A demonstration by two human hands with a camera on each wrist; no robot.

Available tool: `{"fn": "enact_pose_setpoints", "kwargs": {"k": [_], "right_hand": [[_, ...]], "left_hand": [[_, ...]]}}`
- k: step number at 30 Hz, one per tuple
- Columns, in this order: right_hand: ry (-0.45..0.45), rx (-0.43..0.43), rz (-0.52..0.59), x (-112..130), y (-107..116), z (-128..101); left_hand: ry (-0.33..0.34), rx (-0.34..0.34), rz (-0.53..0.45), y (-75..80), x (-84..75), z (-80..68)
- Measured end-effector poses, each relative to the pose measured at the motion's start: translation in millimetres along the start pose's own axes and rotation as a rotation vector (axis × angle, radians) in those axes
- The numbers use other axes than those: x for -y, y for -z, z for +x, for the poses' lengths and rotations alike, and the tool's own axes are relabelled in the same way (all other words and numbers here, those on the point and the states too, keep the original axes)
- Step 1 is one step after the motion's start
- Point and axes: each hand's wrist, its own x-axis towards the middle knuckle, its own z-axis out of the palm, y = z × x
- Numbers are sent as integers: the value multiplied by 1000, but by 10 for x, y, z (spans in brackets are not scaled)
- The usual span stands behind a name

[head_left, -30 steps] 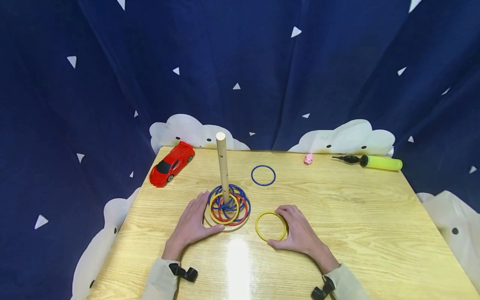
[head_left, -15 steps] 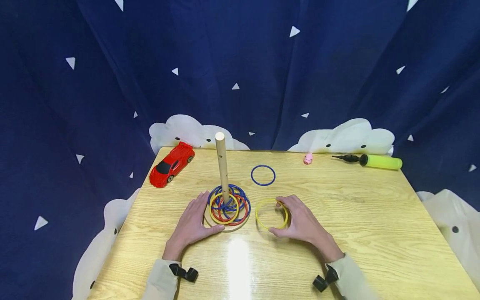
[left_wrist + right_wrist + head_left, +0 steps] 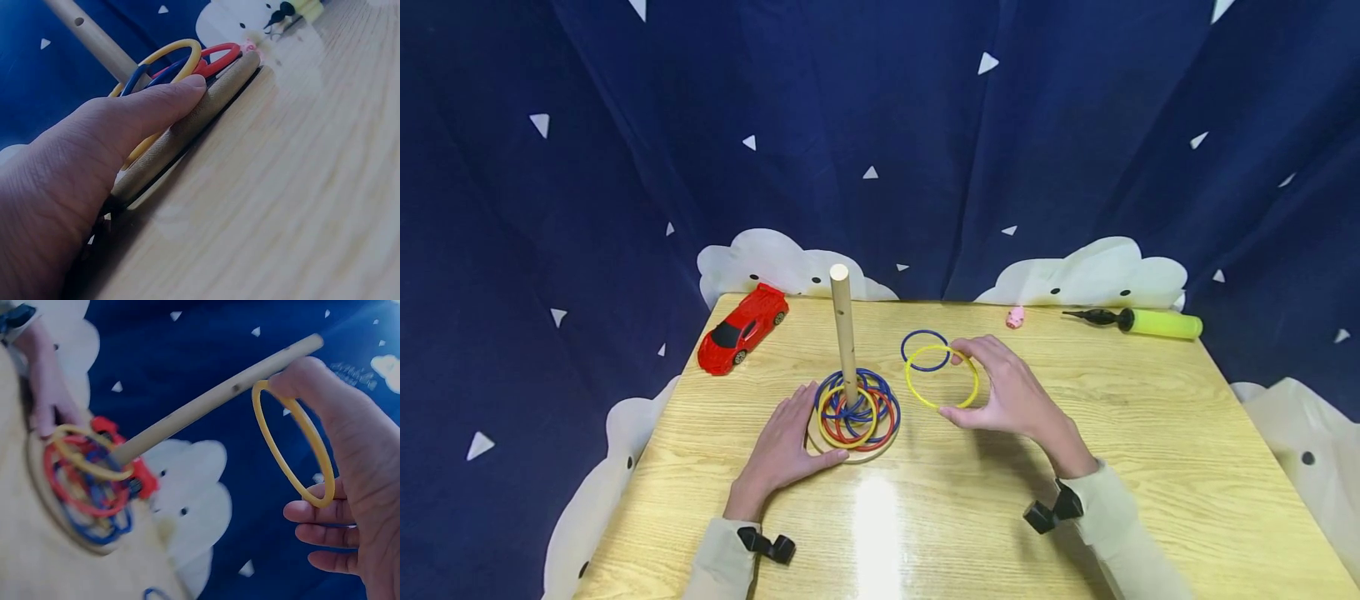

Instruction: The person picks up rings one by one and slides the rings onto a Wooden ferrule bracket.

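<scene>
My right hand (image 3: 1011, 387) holds a yellow ring (image 3: 942, 407) up in the air, gripping its right side between thumb and fingers. In the right wrist view the same ring (image 3: 320, 456) hangs tilted, its lower edge at a fingertip. To its left, a wooden peg (image 3: 845, 333) rises from a round wooden base (image 3: 867, 457). Several blue, red and yellow rings (image 3: 891, 429) lie loosely around the peg's foot. My left hand (image 3: 785, 446) rests against the base's left and front edge with straight fingers. Its thumb (image 3: 165, 103) lies along the rim.
Behind the held ring, a blue ring (image 3: 910, 335) lies flat on the table (image 3: 1150, 483). A red toy car (image 3: 741, 331) stands back left. Towards the back right are a small pink pig (image 3: 1015, 317) and a yellow-green hand pump (image 3: 1161, 324). A dark blue curtain (image 3: 880, 100) hangs behind.
My right hand has lifted the yellow ring off the table and carried it up and away from me, so it now overlaps the blue ring in the head view. The left hand stays put.
</scene>
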Motion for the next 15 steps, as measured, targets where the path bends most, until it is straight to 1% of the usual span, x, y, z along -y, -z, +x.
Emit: {"fn": "enact_pose_setpoints", "kwargs": {"k": [6, 11, 15], "right_hand": [[67, -55, 37, 113, 189, 311], [131, -133, 98, 192, 320, 570], [178, -189, 141, 321, 409, 790]], "left_hand": [[8, 5, -6, 7, -7, -2], [13, 11, -1, 1, -3, 0], [19, 21, 0, -4, 10, -3]]}}
